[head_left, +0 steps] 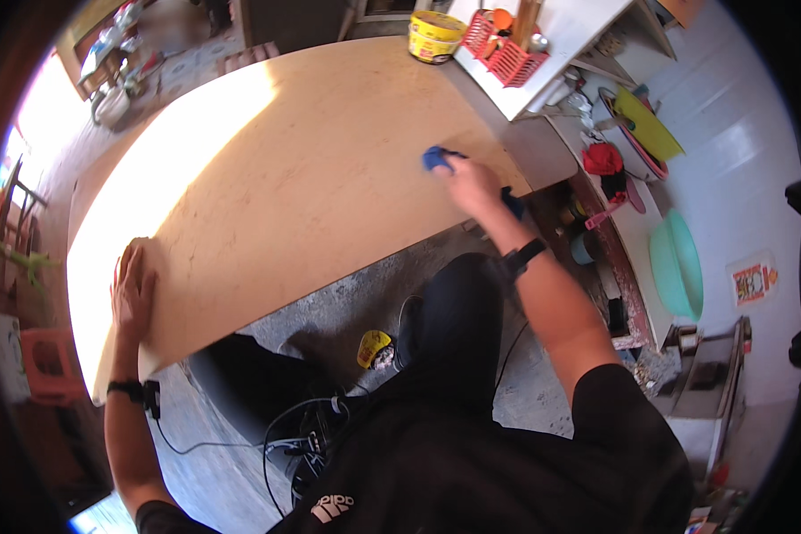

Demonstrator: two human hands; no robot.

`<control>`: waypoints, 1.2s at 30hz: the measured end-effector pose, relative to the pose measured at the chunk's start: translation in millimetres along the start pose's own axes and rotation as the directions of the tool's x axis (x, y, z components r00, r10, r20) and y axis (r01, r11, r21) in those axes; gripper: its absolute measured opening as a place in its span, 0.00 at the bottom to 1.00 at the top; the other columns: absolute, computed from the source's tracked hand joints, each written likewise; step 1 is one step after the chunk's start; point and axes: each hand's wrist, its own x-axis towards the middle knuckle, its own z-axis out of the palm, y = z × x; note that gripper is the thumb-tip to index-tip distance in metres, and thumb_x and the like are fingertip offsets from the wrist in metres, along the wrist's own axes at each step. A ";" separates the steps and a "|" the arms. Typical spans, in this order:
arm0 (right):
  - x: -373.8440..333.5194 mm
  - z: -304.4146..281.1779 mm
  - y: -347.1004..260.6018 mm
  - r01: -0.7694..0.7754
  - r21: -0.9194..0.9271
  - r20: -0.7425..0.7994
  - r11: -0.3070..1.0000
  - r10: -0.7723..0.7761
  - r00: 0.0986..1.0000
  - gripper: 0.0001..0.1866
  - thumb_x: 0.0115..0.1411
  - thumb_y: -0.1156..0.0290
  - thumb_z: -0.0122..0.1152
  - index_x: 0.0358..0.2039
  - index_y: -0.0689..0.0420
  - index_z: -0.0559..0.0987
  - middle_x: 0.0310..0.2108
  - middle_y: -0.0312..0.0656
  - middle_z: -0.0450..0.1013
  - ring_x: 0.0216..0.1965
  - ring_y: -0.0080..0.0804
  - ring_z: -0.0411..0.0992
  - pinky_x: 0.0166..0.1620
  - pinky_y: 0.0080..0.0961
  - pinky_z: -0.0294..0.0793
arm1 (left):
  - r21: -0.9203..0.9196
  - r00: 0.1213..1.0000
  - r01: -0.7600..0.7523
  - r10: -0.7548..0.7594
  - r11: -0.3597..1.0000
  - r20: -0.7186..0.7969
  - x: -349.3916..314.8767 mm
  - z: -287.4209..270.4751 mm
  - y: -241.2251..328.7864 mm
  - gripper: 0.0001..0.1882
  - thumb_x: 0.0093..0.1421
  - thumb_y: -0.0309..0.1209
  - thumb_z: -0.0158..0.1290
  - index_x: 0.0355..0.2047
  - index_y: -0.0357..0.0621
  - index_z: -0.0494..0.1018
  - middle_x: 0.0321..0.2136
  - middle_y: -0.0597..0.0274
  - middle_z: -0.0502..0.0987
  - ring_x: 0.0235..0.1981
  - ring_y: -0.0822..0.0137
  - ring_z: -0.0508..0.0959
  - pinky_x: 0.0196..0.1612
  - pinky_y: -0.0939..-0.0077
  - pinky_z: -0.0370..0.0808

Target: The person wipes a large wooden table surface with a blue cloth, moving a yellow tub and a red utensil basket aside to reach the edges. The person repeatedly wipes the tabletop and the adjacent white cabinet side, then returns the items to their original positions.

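Observation:
A large pale wooden tabletop (311, 169) with a curved far edge spreads before me. My right hand (472, 185) is closed on a blue cloth (434, 159) over the table's right part, and the hand is slightly blurred. A darker blue piece (512, 203) shows beside that wrist; whether it belongs to the same cloth I cannot tell. At the table's left end my left hand (133, 294) lies with fingers stretched out on the surface, at the border of a bright sunlit patch. Something brownish shows at its fingertips, too unclear to name.
A yellow tub (435, 37) stands at the table's far right, beside a white cabinet (516, 100) bearing a red basket (514, 64) of utensils. Rightward are a green basin (676, 265) and a shelf. An orange stool (49, 367) stands left; a yellow container (374, 347) lies on the floor.

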 end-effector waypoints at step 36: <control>-311.1 -40.0 173.0 -0.399 0.270 0.558 0.876 0.196 0.807 0.22 0.66 0.54 0.66 0.49 0.61 0.84 0.40 0.48 0.83 0.39 0.38 0.81 0.45 0.34 0.78 | -0.211 0.979 -0.111 0.143 0.971 0.145 32.7 22.2 -48.3 0.29 0.76 0.43 0.46 0.70 0.40 0.64 0.72 0.48 0.62 0.73 0.49 0.59 0.75 0.58 0.54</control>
